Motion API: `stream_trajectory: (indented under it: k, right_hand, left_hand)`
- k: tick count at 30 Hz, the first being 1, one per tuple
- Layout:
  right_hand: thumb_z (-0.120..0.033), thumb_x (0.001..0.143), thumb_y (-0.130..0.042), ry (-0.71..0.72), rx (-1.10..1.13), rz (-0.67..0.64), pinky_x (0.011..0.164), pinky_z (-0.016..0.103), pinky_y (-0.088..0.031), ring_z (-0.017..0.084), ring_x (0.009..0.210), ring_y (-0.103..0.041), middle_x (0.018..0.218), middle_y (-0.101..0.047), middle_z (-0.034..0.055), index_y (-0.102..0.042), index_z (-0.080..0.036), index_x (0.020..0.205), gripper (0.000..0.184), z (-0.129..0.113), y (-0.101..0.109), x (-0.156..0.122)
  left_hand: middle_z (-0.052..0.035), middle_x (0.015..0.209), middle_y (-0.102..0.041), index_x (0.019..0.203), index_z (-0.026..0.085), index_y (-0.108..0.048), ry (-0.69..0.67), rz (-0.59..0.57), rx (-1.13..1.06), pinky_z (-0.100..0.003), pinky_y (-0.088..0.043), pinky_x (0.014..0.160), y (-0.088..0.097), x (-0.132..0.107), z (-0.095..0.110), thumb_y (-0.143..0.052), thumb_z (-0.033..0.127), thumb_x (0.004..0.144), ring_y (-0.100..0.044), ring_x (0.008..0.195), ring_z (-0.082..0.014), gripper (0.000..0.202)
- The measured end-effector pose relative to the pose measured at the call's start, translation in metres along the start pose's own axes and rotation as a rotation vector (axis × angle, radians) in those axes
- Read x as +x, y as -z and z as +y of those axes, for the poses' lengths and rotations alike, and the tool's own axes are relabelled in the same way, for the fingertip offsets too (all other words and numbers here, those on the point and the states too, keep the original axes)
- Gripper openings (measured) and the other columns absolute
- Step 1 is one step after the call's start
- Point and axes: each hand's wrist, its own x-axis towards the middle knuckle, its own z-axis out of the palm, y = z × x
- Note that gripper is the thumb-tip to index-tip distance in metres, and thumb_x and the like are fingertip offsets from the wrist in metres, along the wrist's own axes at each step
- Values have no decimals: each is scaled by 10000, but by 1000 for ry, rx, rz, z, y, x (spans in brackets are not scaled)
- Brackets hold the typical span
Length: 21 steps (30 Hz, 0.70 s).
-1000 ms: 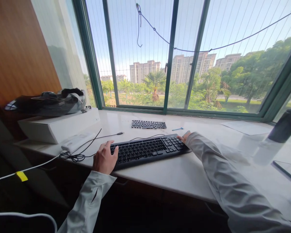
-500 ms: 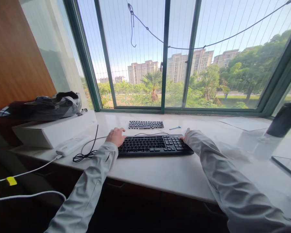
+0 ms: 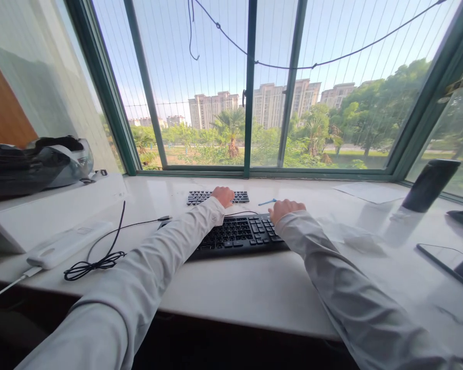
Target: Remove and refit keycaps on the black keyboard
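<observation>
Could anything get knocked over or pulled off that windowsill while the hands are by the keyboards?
Maybe. The left hand reaches over the black wired keyboard to the small black key sheet, so its sleeve could drag keys. The loose coiled black cable lies near the ledge's edge and could snag. The dark cylinder stands tilted and may tip if bumped.

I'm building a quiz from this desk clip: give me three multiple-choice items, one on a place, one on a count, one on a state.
1. Where is the left hand?
A. at the small key pad behind the keyboard
B. on the white box
C. on the tablet

2. How many dark key sets lie on the sill?
A. one
B. two
C. three

3. The right hand is
A. raised off the sill
B. gripping a cup
C. resting at the keyboard's far right corner

Answers: 1 A, its fingers lie on the pad's keys; 2 B, keyboard plus pad; 3 C, it sits by the number keys.
</observation>
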Motion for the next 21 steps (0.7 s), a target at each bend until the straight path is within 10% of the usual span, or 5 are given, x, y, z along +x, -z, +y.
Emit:
stream_trajectory:
  k: [21]
  right_hand:
    - [-467, 936, -315, 112, 0, 129, 782, 394, -451, 308, 921, -654, 974, -698, 175, -738, -186, 978, 510, -47, 8, -22]
  left_hand:
    - [-125, 912, -705, 825, 169, -739, -199, 58, 53, -343, -404, 745, -18, -3, -20, -536, 249, 792, -637, 864, -256, 220]
